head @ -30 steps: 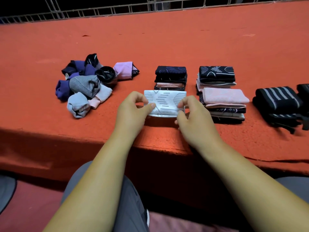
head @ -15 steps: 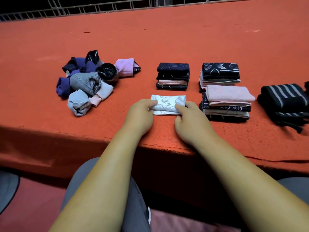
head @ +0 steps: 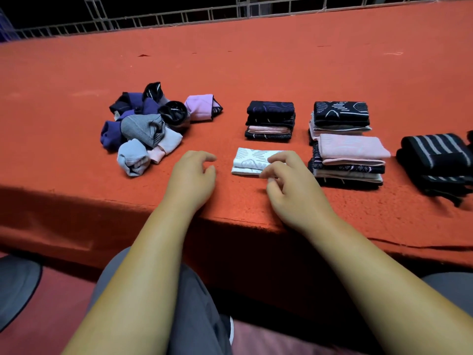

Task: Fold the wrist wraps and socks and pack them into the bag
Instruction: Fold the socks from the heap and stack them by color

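Your left hand [head: 190,180] sits on the orange-red table cloth [head: 256,60], at 9 o'clock from the folded white sock [head: 249,163] and just apart from it. Its fingers are loosely curled and slightly spread, with nothing in them.

Your right hand [head: 294,190] is at the sock's 4 o'clock. The forefinger lies across the sock's right end and the thumb tip meets its near edge. The other fingers are curled and spread above the cloth. You cannot tell from here whether finger and thumb are pinching the sock or only touching it.

The white sock lies flat near the table's front edge, folded into a short rectangle with the grey pattern facing up.

- 12 o'clock from it: a stack of folded dark socks [head: 270,121] with one pink layer.
- 1 o'clock: a second stack [head: 341,115] with a dark patterned sock on top and pale ones under it.
- 3 o'clock, just beside your right hand: a stack topped by a pink sock [head: 352,149]. It overlaps the front of the 1 o'clock stack.
- Further out at 3 o'clock: black wrist wraps with grey stripes [head: 435,155], cut off by the frame edge.
- 10 o'clock, well apart: a loose pile of balled socks [head: 143,129] in purple, grey, black, pale blue and pink.

A metal railing [head: 179,16] runs behind the table's far edge. Your grey trousers [head: 194,303] show below the table.
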